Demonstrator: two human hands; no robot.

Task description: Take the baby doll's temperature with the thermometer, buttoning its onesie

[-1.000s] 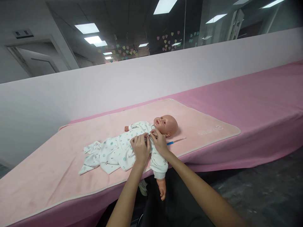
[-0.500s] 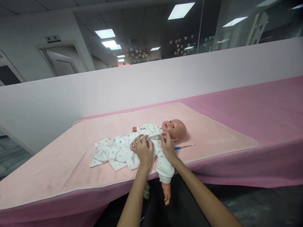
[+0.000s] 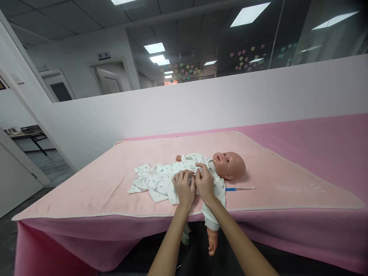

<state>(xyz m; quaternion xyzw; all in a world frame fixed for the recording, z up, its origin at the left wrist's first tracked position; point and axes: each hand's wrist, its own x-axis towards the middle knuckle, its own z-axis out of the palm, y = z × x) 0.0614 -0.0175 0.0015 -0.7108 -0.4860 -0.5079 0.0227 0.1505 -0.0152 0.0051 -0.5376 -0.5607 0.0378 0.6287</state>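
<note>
Left hand [image 3: 184, 187] and right hand [image 3: 205, 184] meet at a doll's [image 3: 172, 169] shirt [image 3: 196, 158], fingers curled, grip unclear; a blue-ended stick [image 3: 240, 189] lies at three o'clock.

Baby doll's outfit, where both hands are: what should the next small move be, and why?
Probably a slight fingertip adjustment at the front of the outfit: the left hand and right hand are close together there, fingers bent. Exactly what they pinch, if anything, can't be made out.
</note>
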